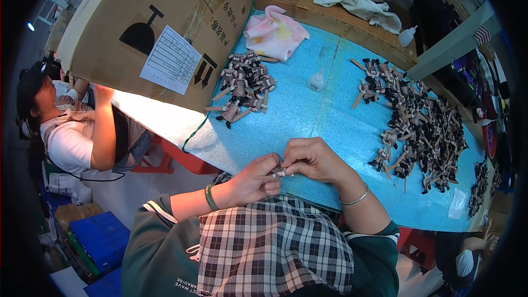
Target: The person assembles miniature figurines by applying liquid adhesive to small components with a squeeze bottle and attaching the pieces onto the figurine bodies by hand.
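Observation:
My left hand (253, 180) and my right hand (314, 159) meet at the near edge of the blue table, in front of my chest. Fingers of both are closed in a pinch on one small pale-and-brown figurine piece (279, 171), mostly covered by the fingertips. Beyond the left hand lies a pile of small figurines (242, 85) with brown bodies, dark legs and flat wooden-coloured sticks. A much larger pile of similar figurines (423, 126) spreads over the table's right side. Between the piles a small white squeeze bottle (316, 81) stands on the blue surface.
A large cardboard box (165, 33) stands at the left, a green cord (197, 133) beside it. A pink-and-white cloth (275, 33) lies at the back. Another white bottle (407, 36) sits on the wooden ledge (330, 16). At right rises a grey post (451, 41). Co-workers sit left and lower right.

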{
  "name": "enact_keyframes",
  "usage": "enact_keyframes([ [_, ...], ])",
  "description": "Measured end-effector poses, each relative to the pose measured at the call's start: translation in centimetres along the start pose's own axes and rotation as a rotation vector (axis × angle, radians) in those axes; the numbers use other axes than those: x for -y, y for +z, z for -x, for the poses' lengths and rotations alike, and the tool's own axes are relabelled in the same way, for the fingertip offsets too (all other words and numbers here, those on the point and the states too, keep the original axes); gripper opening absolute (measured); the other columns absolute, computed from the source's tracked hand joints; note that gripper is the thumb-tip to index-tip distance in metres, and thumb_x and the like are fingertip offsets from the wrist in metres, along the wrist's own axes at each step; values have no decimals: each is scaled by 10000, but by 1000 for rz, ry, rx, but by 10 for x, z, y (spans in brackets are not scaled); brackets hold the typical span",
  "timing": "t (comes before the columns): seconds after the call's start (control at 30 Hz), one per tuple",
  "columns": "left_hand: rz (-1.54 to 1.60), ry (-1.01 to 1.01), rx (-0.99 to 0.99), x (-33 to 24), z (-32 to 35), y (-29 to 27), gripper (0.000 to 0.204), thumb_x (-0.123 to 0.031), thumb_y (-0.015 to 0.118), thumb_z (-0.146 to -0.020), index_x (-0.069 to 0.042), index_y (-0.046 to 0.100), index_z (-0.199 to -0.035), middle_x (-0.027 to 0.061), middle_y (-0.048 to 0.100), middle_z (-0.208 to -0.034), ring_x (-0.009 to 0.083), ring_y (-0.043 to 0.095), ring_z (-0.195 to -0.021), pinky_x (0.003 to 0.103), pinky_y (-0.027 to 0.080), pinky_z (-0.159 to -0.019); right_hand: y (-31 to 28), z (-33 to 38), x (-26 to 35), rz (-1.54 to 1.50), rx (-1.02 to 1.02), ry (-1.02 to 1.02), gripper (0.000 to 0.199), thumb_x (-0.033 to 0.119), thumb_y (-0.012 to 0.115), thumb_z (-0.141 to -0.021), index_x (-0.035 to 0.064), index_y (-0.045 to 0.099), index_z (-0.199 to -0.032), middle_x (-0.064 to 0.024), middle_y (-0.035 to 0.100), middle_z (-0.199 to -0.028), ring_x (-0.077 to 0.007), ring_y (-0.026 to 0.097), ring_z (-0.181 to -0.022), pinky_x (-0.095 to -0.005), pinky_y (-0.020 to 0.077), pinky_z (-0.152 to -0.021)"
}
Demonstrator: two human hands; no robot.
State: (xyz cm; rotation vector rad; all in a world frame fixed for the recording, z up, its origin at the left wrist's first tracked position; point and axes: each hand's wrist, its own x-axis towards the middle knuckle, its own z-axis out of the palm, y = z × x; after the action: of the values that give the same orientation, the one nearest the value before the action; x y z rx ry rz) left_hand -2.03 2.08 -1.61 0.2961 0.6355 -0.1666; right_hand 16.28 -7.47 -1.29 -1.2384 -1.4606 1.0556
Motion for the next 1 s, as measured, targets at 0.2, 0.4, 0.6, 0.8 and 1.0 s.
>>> enact_keyframes([
  [0.2,-8,-7,2,0,-1,-2,136,-197,450,-983,-112,462,-878,4,455,-799,81,374,-510,234,312,-507,0,0,0,19,-1,-13,135,79,747,-728,19,660,-812,-63,616,-777,-185,617,-700,-288,478,-600],
  [0.4,-31,-2,4,0,-1,-2,168,-246,455,-994,-119,481,-888,-25,458,-741,58,351,-489,218,320,-495,1,0,1,30,5,-10,131,74,743,-731,18,657,-812,-65,615,-776,-188,619,-698,-287,482,-601],
  [0.6,-18,-3,-40,-1,0,3,145,-182,459,-965,-107,464,-842,1,444,-726,80,370,-487,238,309,-494,1,0,0,47,9,-24,125,63,742,-730,20,659,-813,-63,615,-776,-185,618,-692,-287,481,-596],
  [0.8,-13,0,-38,-2,1,5,148,-189,461,-966,-110,463,-841,-2,435,-707,79,367,-482,238,310,-486,2,0,1,39,-1,-29,128,58,743,-726,20,662,-818,-62,615,-777,-182,618,-692,-285,481,-595],
  [1.0,-34,-7,-37,-2,0,3,157,-202,463,-968,-113,461,-839,-10,409,-663,79,357,-476,239,306,-483,1,0,2,38,-1,-29,127,47,739,-725,20,662,-822,-62,615,-779,-181,619,-694,-283,482,-596],
])
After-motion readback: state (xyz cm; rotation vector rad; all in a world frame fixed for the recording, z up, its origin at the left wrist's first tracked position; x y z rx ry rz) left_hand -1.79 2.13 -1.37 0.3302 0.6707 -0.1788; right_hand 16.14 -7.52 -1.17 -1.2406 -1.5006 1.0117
